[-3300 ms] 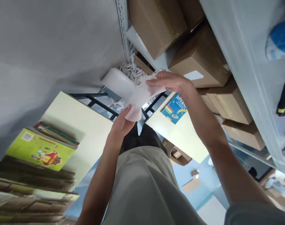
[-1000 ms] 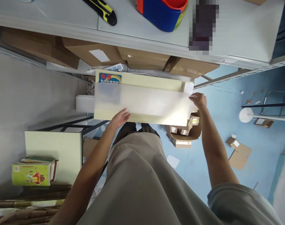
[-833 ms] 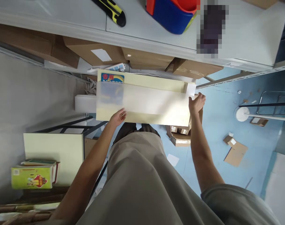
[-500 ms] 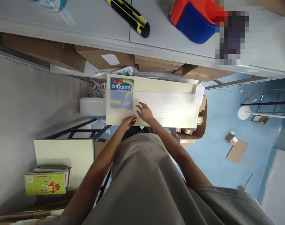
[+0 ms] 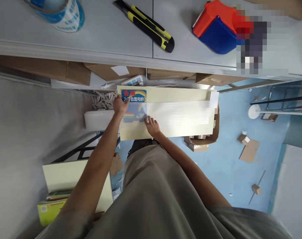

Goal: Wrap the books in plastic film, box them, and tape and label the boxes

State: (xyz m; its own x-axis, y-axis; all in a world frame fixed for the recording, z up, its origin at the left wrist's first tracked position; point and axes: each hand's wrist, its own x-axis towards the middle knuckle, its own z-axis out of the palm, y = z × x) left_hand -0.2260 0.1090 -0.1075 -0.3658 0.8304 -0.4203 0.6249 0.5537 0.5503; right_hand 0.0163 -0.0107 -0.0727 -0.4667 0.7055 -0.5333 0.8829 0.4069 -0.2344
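Note:
A blue picture book with red and white Chinese lettering lies on a pale yellow board. Translucent film covers the book's lower part and stretches right across the board. At the book's left edge rests my left hand, thumb on the cover and apart from the fingers. My right hand touches the film near the book's lower right corner, fingers spread. A white piece sits at the board's right end.
On the grey table are a tape roll, a yellow-black utility knife and a red-blue tape dispenser. Cardboard boxes sit beneath. Lower left, a yellow-green book rests by another pale board. A carton stands right.
My left hand has moved up and left onto the book's left edge. My right hand has shifted slightly down to its lower right corner. The camera view has shifted too.

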